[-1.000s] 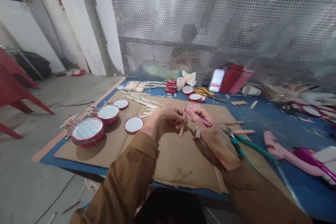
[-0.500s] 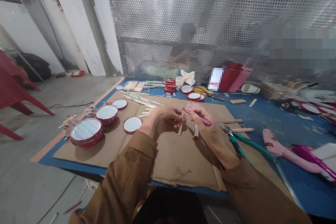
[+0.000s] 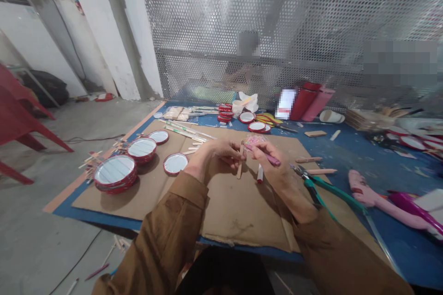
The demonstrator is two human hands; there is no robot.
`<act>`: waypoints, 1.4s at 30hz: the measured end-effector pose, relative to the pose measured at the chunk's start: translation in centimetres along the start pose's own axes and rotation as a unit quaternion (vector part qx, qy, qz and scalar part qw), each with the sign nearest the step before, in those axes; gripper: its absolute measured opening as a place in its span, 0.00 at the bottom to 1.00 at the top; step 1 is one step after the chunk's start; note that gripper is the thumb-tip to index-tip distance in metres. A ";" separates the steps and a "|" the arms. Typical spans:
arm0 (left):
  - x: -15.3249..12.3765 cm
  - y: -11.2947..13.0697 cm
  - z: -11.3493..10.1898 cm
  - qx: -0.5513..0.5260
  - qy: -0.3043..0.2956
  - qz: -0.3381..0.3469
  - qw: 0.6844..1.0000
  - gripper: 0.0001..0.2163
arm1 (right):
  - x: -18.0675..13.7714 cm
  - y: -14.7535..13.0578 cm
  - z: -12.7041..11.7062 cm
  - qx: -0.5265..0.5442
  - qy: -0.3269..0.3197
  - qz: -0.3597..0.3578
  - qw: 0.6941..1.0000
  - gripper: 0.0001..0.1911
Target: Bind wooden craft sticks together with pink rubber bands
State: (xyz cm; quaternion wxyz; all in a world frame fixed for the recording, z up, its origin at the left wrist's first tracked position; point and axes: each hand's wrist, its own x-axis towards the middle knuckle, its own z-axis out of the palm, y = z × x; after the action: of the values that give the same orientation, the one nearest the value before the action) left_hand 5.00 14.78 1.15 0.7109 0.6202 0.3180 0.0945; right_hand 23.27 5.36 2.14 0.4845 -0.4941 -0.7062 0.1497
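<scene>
My left hand pinches a flat wooden craft stick, held roughly upright above the cardboard sheet. A slim purple pen-like tool is gripped in my right hand; its tip points at the upper part of the stick, and I cannot tell whether they touch. Just behind both hands lies a clear bag of small pink pieces. A short white tube with a red end rests below my right fingers. Left of my left hand sits a round red-rimmed tin.
More red-rimmed tins with sticks attached line the left side. Green-handled pliers and a pink glue gun lie at right. Red and pink bottles stand before a perforated metal panel. Loose sticks lie behind.
The view has shifted very slightly. Both hands keep their hold, and the craft stick and purple tool stay in nearly the same place.
</scene>
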 end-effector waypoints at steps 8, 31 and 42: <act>-0.1 0.2 0.1 -0.004 0.004 -0.007 1.000 0.15 | 0.0 0.0 0.0 0.007 0.005 0.008 1.000 0.13; 0.3 -0.2 -0.2 -0.013 0.008 0.002 1.000 0.14 | -0.1 -1.0 0.0 0.014 0.016 0.039 0.999 0.13; 0.1 0.0 0.0 0.008 0.013 0.001 1.000 0.15 | -0.1 -0.3 0.0 0.008 -0.010 0.023 1.000 0.14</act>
State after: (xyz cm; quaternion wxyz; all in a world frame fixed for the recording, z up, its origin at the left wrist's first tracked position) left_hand 5.05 14.85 1.07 0.7018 0.6247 0.3272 0.1006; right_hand 23.07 5.14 2.31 0.4779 -0.5048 -0.6982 0.1713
